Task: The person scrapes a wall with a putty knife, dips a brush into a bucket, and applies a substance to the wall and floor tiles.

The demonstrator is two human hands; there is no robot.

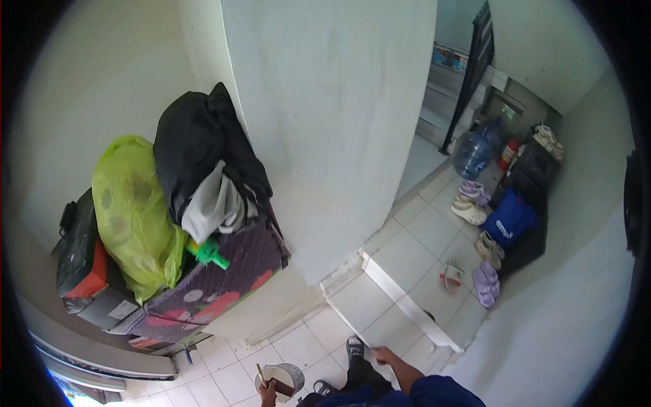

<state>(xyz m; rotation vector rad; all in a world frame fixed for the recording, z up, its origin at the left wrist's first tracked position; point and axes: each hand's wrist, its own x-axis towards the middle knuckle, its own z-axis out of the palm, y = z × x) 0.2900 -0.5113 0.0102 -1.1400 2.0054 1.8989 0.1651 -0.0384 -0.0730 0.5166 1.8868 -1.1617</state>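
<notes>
At the bottom of the view, my left hand (268,393) is closed at the rim of a pale bucket (296,374). A thin tan stick (260,373) rises beside its fingers, and a flat brown piece (281,388) lies across the bucket's mouth; which of these the hand grips is hard to tell. My right hand (385,355) is closed, held out over the tiles near my shoe (354,348). A thin pale rod (347,319) runs from its fingers towards the foot of the wall.
A low step edge (410,303) crosses the tiles. Several shoes (485,283), a blue bag (510,218) and a water jug (477,150) line the right wall. A green bag (132,214) and black bag (196,146) sit on a box (220,292) at left.
</notes>
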